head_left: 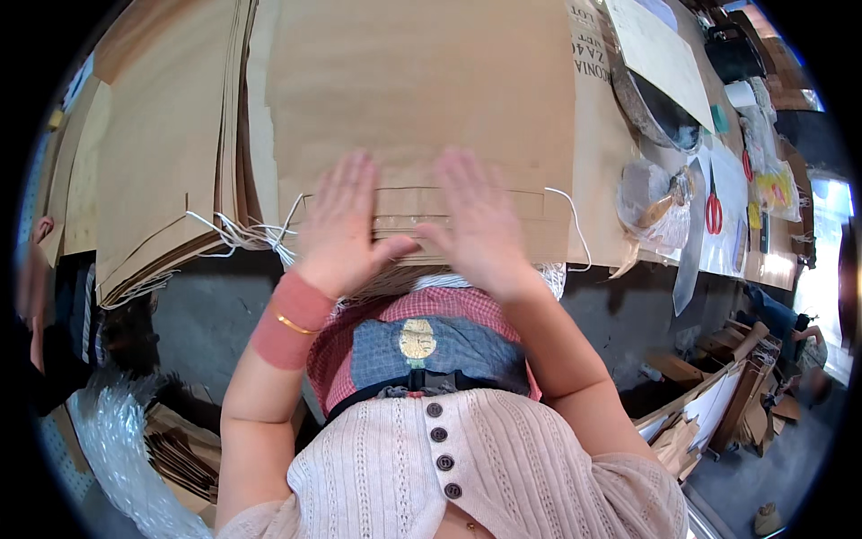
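A large brown kraft paper bag (pixel 422 99) lies flat in front of me, with a folded strip along its near edge. White cord (pixel 575 225) comes out at both ends of that strip. My left hand (pixel 346 220) rests palm down on the strip's left part, fingers stretched toward the far side. Flat on the right part lies my right hand (pixel 476 220), its fingers blurred by motion. The two thumbs point toward each other, a small gap apart. Neither hand holds anything.
On the left sits a stack of brown paper bags (pixel 166 135) with white cords. Scissors with red handles (pixel 714 211), a plastic-wrapped roll (pixel 646 193) and a dark round container (pixel 660 108) are at the right. Other people show at both sides.
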Available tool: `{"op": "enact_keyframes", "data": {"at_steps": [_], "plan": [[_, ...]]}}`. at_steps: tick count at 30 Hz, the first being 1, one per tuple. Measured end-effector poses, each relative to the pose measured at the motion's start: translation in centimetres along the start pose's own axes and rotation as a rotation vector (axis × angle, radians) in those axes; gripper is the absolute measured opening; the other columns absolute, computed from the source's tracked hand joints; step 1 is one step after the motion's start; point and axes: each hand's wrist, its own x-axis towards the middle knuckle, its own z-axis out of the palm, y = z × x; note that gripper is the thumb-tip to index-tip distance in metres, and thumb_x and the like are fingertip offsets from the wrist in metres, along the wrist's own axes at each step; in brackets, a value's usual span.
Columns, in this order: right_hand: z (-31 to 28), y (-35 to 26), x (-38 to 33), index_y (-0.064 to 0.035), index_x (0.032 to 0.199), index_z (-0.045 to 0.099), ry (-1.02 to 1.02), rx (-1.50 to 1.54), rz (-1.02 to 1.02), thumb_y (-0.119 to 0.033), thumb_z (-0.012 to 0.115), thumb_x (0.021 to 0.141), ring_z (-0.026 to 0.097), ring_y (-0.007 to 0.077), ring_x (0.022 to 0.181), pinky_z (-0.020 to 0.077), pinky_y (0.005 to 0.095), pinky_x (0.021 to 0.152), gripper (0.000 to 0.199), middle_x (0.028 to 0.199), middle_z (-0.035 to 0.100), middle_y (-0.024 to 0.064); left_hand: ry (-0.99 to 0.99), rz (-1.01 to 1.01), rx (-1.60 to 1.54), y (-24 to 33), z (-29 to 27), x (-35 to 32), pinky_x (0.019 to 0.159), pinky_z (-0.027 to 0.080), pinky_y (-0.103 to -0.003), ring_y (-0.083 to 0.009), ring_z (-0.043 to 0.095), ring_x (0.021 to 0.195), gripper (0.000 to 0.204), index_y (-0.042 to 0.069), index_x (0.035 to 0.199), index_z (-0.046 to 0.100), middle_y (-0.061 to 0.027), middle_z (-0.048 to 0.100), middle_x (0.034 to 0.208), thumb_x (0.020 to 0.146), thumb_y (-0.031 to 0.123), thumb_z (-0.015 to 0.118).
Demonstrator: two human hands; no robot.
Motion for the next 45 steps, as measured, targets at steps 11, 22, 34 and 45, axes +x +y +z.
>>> {"op": "enact_keyframes", "data": {"at_steps": [11, 22, 34, 45], "plan": [[-1.1, 8.6, -3.6, 0.0081, 0.119, 0.051, 0.394, -0.233, 0.475, -0.021, 0.063, 0.085, 0.045, 0.0391, 0.12, 0.0368, 0.0415, 0.101, 0.046, 0.131, 0.046, 0.0263, 0.145, -0.204, -0.092, -3.7, 0.5, -2.0, 0.112, 0.02, -0.045, -0.0431, 0.02, 0.136, 0.07, -0.013, 0.137, 0.025, -0.0304, 0.02, 0.146, 0.093, 0.034, 0.05], [-10.7, 8.9, -6.4, 0.0041, 0.134, 0.041, 0.173, 1.586, 0.494, 0.002, 0.045, 0.084, 0.063, 0.0218, 0.098, 0.0496, 0.0282, 0.084, 0.05, 0.121, 0.058, 0.0129, 0.275, -0.583, -1.668, -4.2, -3.5, -4.0, 0.072, 0.047, -0.023, -0.0067, 0.055, 0.081, 0.026, -0.003, 0.108, 0.056, -0.003, 0.061, 0.094, 0.09, 0.014, 0.062], [-1.5, -5.3, 4.6, 0.0018, 0.125, 0.052, 0.176, 0.869, 0.095, -0.006, 0.047, 0.093, 0.061, 0.0173, 0.099, 0.0471, 0.0294, 0.084, 0.033, 0.107, 0.065, 0.0167, 1.041, -0.768, -0.247, -11.3, -9.7, -16.5, 0.058, 0.045, -0.039, -0.0348, 0.056, 0.064, 0.016, -0.001, 0.082, 0.057, -0.0168, 0.058, 0.07, 0.09, 0.013, 0.055], [6.4, -17.6, 15.5, 0.0009, 0.115, 0.059, -0.241, 1.038, 0.099, -0.003, 0.049, 0.087, 0.057, 0.0119, 0.074, 0.0488, 0.0268, 0.066, 0.029, 0.078, 0.061, 0.0084, 0.437, -1.121, 0.513, -34.6, -15.2, -19.2, 0.073, 0.048, -0.047, -0.0377, 0.06, 0.084, 0.025, 0.002, 0.089, 0.061, -0.0183, 0.063, 0.087, 0.087, 0.026, 0.054]]}}
